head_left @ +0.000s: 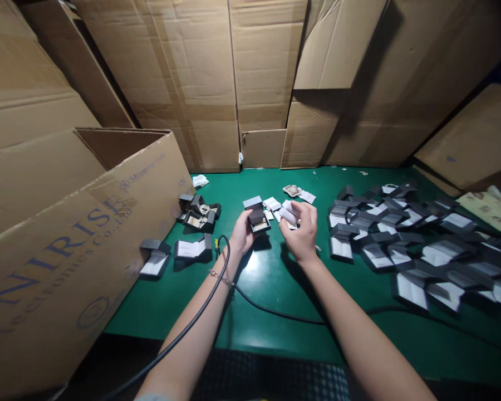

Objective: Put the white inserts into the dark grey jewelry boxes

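Observation:
My left hand [242, 234] is closed round the side of a small black hinged box [255, 214], held just above the table with its lid up. Something pale and yellowish lies inside it. To the right, my right hand [300, 231] pinches a folded white paper [287, 213] between thumb and fingers. Several more white folded papers [271, 204] lie on the table between the two hands. Just beyond them is a small beige pouch-like item [292, 190], whose kind I cannot make out.
Many black boxes [384, 250] with white papers in them crowd the right side of the green table [271, 301]. Several more boxes [194, 248] stand at left, beside a large cardboard carton [108, 223]. A black cable [267, 312] crosses my left forearm. Cardboard walls the back.

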A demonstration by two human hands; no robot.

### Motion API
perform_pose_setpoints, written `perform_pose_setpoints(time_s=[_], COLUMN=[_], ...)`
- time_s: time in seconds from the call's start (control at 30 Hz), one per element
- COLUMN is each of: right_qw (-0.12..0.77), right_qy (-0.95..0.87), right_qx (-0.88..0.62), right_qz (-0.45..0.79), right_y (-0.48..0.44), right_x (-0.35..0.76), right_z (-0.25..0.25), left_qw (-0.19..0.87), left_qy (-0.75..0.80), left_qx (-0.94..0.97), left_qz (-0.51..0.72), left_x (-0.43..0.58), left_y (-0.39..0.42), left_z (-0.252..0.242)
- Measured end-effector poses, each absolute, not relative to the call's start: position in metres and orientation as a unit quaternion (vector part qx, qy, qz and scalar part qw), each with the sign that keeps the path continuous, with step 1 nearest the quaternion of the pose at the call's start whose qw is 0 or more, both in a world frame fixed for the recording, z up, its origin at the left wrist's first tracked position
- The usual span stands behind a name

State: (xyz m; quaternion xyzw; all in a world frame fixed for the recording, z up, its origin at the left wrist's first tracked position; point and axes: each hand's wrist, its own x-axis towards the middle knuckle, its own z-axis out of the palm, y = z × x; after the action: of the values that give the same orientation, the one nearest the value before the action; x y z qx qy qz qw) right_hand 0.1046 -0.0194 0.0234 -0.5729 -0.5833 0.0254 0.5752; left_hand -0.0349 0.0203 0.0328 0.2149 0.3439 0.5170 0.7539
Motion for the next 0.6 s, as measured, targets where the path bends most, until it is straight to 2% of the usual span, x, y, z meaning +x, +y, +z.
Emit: perform_pose_setpoints(time_s=[0.27,0.47,0.6], right_qw=[0.577,0.533,0.529], right_qy=[-0.593,-0.569,-0.532], right_qx=[-0.553,-0.534,-0.510], right_qz=[0.099,0.328,0.421], right_y=[-0.0198,-0.0164,-0.0129], right_x=[0.0974,0.0964,0.0991], right_z=[0.0258,0.0227,0.0220], left_qw=[0.748,0.760,0.777], left_qy=[0.374,0.371,0.365], left_qx=[0.233,0.253,0.242], left_qz=[0.497,0.469,0.453], left_x=[-0.0320,-0.0333,-0.0337], left_y=[0.0163,0.0142,0.0146], left_z=[0.0329,0.0321,0.0319])
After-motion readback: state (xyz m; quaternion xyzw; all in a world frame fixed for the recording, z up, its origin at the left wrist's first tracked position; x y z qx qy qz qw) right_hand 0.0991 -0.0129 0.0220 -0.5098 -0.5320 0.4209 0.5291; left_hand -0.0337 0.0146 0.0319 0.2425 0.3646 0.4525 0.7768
